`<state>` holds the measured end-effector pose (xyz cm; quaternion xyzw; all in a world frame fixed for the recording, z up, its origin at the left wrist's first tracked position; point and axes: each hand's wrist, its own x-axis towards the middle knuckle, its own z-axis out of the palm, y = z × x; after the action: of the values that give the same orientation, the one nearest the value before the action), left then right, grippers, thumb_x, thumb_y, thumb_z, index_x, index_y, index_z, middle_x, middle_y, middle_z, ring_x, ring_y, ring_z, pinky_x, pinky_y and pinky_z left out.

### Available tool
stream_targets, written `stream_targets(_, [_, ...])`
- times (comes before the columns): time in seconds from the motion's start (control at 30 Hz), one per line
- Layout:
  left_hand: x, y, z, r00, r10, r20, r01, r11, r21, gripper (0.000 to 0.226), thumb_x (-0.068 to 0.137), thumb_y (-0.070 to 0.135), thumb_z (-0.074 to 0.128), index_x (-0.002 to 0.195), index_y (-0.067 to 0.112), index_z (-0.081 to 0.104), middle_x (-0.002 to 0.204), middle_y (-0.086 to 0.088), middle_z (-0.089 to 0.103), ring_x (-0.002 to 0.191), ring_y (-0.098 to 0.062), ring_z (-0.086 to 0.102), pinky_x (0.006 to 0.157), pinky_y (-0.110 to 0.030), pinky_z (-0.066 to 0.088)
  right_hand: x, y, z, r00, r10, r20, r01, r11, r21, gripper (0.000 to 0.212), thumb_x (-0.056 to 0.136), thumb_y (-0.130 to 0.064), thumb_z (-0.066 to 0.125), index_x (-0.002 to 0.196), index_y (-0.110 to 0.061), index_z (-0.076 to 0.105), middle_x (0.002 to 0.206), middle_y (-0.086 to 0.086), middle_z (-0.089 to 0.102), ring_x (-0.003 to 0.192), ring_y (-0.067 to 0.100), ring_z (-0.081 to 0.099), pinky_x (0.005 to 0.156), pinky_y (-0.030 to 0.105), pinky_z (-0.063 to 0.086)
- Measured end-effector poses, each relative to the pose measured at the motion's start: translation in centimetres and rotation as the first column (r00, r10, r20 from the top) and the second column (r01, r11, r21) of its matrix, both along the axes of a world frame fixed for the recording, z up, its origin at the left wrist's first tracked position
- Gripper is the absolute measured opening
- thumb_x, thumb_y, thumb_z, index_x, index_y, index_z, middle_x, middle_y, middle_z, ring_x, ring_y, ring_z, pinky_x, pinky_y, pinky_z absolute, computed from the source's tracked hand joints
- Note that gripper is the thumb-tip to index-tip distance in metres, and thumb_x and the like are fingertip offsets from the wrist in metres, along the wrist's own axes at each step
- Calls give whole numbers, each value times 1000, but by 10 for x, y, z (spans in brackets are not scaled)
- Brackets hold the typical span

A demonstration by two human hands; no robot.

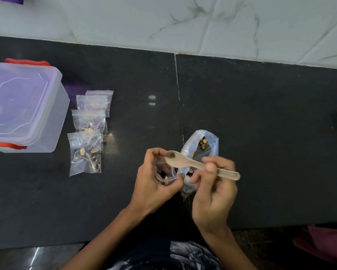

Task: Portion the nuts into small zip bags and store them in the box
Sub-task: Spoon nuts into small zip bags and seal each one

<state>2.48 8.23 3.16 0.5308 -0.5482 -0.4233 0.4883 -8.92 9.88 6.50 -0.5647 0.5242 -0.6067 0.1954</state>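
My left hand [154, 182] holds a small clear zip bag [166, 172] open at its mouth, with a few nuts inside. My right hand [212, 190] pinches the handle of a wooden spoon [195, 164], whose bowl hovers over the small bag's mouth. Just behind the spoon stands a larger plastic bag of nuts [202, 145], its top rolled open. Several filled small zip bags [87, 151] lie in a row to the left. A translucent plastic box [23, 108] with red clips and its lid on sits at the far left.
Everything rests on a dark stone counter [261, 133] backed by a white marble-tile wall [183, 22]. A purple cloth [72, 94] lies behind the box. The counter's front edge runs just below my wrists, and a maroon item [323, 244] shows at the lower right.
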Motion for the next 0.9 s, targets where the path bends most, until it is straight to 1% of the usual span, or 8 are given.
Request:
stream_targets(0.1, [2, -1, -1, 999, 16, 41, -15, 1000, -15, 55, 66, 12, 83, 105, 22, 45, 87, 16, 63, 68, -6, 61, 62, -12, 46, -11, -7, 3, 986, -88, 142, 83, 996, 42, 8, 96, -27, 39, 93, -27, 46, 57, -6, 54, 47, 4, 51, 49, 18, 42])
stream_targets(0.27, [5, -1, 2, 998, 32, 44, -31, 999, -30, 54, 65, 21, 80, 105, 20, 45, 86, 17, 61, 68, -5, 60, 62, -9, 44, -39, -17, 3, 969, -243, 50, 240, 969, 57, 12, 98, -33, 37, 89, -32, 46, 55, -1, 52, 45, 9, 50, 45, 23, 40])
stream_targets(0.37, [8, -2, 4, 998, 44, 45, -43, 999, -31, 57, 66, 18, 84, 107, 13, 45, 88, 18, 61, 68, -4, 61, 62, -9, 45, -54, -22, -7, 949, -291, -118, 308, 935, 176, 21, 98, -39, 39, 85, -28, 50, 53, -3, 50, 47, 13, 50, 48, 26, 41])
stream_targets(0.47, [10, -2, 6, 997, 60, 51, -58, 998, -32, 59, 66, 12, 87, 107, 14, 45, 85, 23, 61, 69, -2, 61, 63, -9, 46, -65, -31, -15, 929, -207, -307, 322, 862, 392, 37, 99, -41, 40, 83, -13, 57, 60, 2, 56, 56, 17, 54, 54, 32, 42])
stream_targets(0.67, [12, 0, 13, 995, 92, -38, -89, 993, 76, 61, 60, 39, 77, 108, 34, 38, 92, 16, 59, 82, 2, 60, 72, -13, 49, -78, -58, -26, 956, 186, -226, -4, 781, 624, 26, 94, -46, 47, 108, -25, 53, 85, -3, 66, 83, 18, 65, 75, 41, 52])
stream_targets(0.73, [14, 1, 12, 995, 92, -37, -88, 990, 112, 61, 65, 39, 71, 114, 28, 35, 97, 12, 55, 83, -3, 61, 71, -17, 51, -77, -65, -23, 904, 218, -367, 69, 774, 629, 29, 94, -47, 46, 113, -25, 51, 81, -4, 62, 75, 16, 61, 66, 38, 48])
stream_targets(0.8, [16, 2, 13, 995, 84, -47, -76, 987, 143, 58, 74, 34, 66, 118, 23, 31, 102, 8, 53, 71, -10, 61, 59, -18, 52, -73, -66, -14, 810, 118, -575, 256, 810, 527, 35, 95, -44, 45, 123, -24, 47, 84, -12, 54, 76, 8, 55, 65, 30, 42])
stream_targets(0.9, [18, 6, 16, 993, 70, -99, -49, 979, 198, 58, 77, 28, 67, 119, 22, 28, 105, 3, 53, 51, -5, 58, 50, -20, 51, -57, -50, 9, 835, -45, -548, 290, 882, 371, 33, 93, -33, 55, 125, -24, 48, 80, -12, 51, 72, 2, 51, 64, 22, 39])
